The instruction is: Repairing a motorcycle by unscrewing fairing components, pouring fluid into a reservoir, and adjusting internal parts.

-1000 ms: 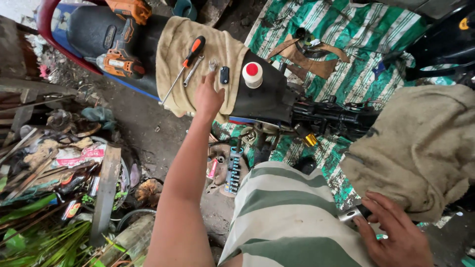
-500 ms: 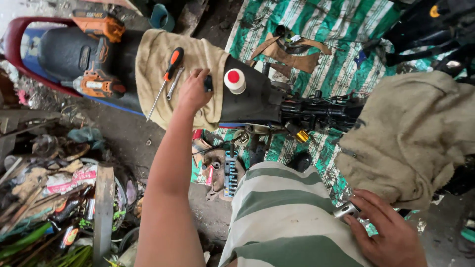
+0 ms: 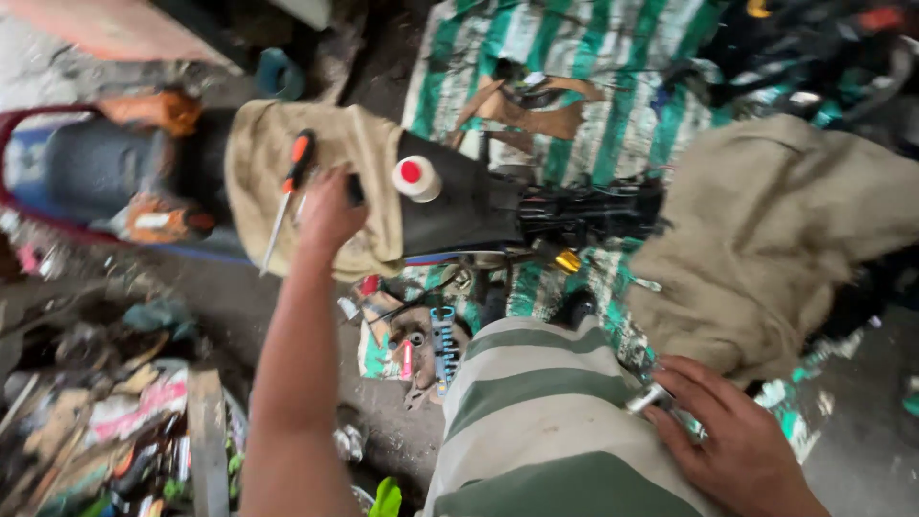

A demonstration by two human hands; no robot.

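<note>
Since half a second ago my view has swung right and gone blurry, so the motorcycle seat (image 3: 459, 206) now sits lower and nearer the centre, and my left hand (image 3: 330, 211) has stayed on the tan cloth (image 3: 335, 153) draped over it. That grip is curled around a small dark object at the cloth's edge; blur hides whether the fingers are pressed fully together on it. Just left of the hand, an orange-handled screwdriver (image 3: 290, 187) lies on the cloth, tip pointing down and away. Just right of the hand, a small white bottle with a red cap (image 3: 417, 178) stands on the black seat; I cannot tell what is in it.

My right hand (image 3: 737, 445) rests low against my green-and-cream striped knee (image 3: 536, 421), fingers pinching a small shiny metal part (image 3: 651, 397).

Further out, a burlap sack (image 3: 775, 239) lies bunched on the green-striped tarp (image 3: 574, 86); its contents are hidden. Between seat and knee, small parts (image 3: 431, 345) lie scattered on the ground. Orange lamps (image 3: 153, 215) flank the blue rear bodywork at left.
</note>
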